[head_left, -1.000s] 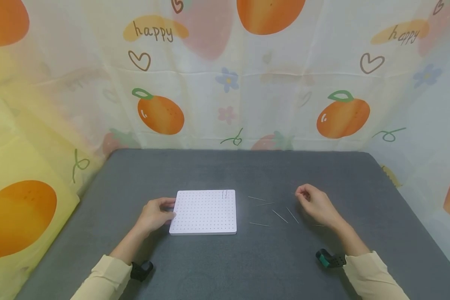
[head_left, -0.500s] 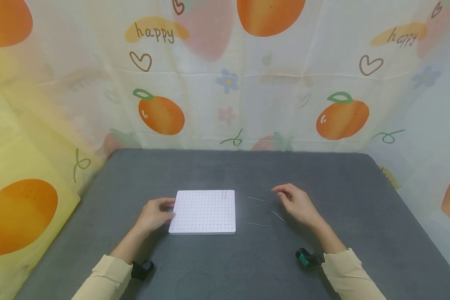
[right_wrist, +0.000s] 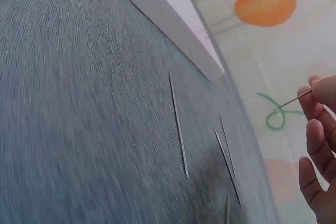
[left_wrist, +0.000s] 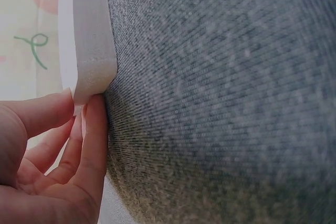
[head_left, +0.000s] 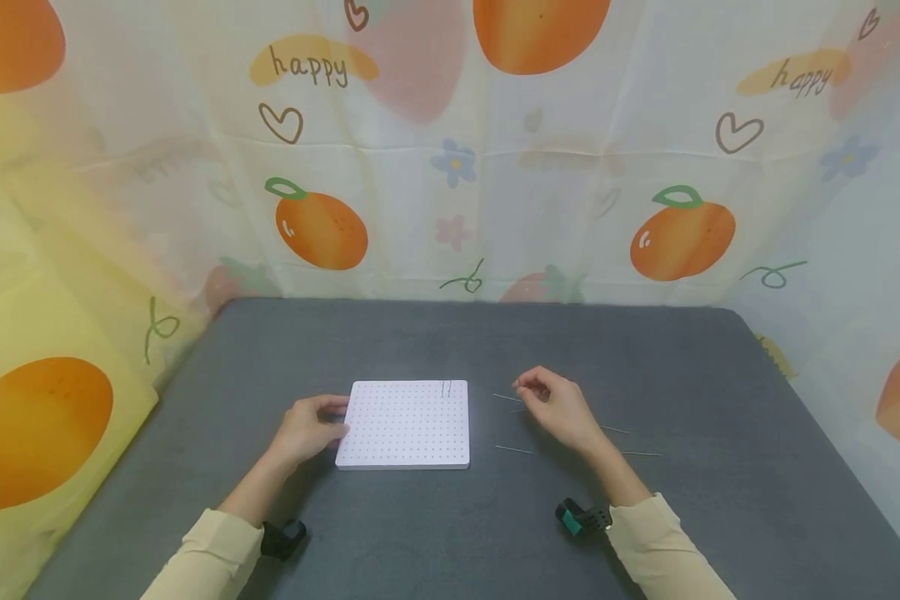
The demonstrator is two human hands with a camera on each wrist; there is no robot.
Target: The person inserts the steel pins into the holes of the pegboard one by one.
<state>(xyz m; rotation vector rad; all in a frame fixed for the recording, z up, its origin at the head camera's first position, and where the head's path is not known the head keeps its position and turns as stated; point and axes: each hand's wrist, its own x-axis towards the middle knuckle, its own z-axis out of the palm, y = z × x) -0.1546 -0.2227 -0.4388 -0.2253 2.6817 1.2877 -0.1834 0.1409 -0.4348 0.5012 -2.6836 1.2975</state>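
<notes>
A white pegboard (head_left: pixel 405 427) with rows of small holes lies on the table, and two thin metal needles (head_left: pixel 446 389) stand up from its back right corner. My left hand (head_left: pixel 307 429) grips the board's left edge, thumb at the upper edge and a finger at the lower one in the left wrist view. To the right of the board, my right hand (head_left: pixel 558 408) is raised over the table. Its thumb and index finger pinch a thin metal needle (right_wrist: pixel 294 99), whose free end sticks out from the fingertips.
Loose needles lie on the grey table (head_left: pixel 420 533) right of the board, including one needle (head_left: pixel 513 449) nearer the front and another needle (head_left: pixel 641 454) beyond the right wrist. A patterned curtain (head_left: pixel 540 192) hangs behind the table.
My right hand has moved left towards the board, passing over the loose needles. The left hand keeps its grip on the board's edge.
</notes>
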